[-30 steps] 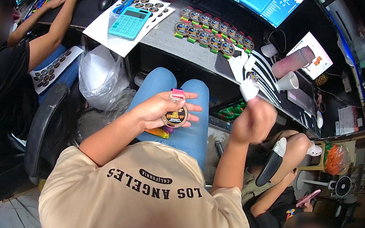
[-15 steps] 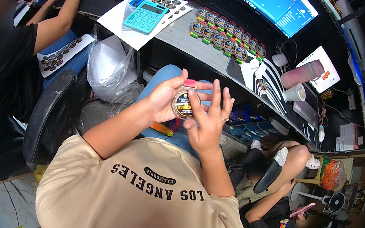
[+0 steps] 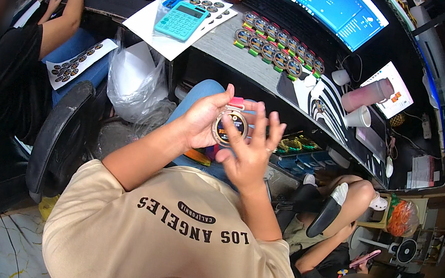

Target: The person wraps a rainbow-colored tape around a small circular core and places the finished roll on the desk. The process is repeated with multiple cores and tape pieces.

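Observation:
A round medal (image 3: 222, 132) with a black printed face and a clear rim is held in my left hand (image 3: 200, 117), over my lap. The thumb and fingers grip it near its top, where a pink-red ribbon (image 3: 236, 102) passes through the slot. My right hand (image 3: 247, 163) is spread in front of the medal, its index finger across the face; whether it presses there I cannot tell. More coloured ribbon (image 3: 198, 157) hangs below, partly hidden by my hands and shirt.
On the desk (image 3: 219, 46) lie rows of similar medals (image 3: 282, 49), a teal calculator (image 3: 181, 20) and round-sticker sheets (image 3: 152, 31). A white cup (image 3: 358, 117) and pink tumbler (image 3: 368, 96) stand right. Co-workers sit at left and lower right. A plastic bag (image 3: 137, 77) hangs beside the desk.
My right hand's fingers have shifted slightly over the medal, covering more of its face. The left hand keeps its hold. The left co-worker's hands have moved lower and leftward.

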The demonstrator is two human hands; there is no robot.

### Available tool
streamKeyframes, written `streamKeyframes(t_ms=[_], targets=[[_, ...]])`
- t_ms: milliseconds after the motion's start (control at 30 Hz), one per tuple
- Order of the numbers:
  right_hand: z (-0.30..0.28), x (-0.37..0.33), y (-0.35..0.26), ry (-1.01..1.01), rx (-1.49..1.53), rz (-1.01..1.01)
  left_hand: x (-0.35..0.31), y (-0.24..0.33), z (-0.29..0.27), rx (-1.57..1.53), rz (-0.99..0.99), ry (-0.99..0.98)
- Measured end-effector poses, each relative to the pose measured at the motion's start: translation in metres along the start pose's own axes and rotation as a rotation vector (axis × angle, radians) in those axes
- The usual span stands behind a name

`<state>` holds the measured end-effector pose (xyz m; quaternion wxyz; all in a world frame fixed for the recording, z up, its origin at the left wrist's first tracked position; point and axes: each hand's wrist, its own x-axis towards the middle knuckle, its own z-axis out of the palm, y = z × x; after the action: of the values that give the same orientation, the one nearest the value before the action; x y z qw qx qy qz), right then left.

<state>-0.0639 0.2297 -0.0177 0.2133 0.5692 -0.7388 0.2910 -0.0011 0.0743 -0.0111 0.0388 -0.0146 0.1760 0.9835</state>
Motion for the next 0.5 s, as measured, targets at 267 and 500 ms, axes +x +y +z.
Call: streamKeyframes(t_ms=[267,500], targets=[[-0.008,0.002,0.010,0.005,-0.056,-0.004,-0.003,0.001,0.002,0.118,0.079,-0.002],[-0.001,-0.005,0.001,-0.022,0.024,-0.105,-0.001,0.003,0.001,0.036,0.072,-0.001]])
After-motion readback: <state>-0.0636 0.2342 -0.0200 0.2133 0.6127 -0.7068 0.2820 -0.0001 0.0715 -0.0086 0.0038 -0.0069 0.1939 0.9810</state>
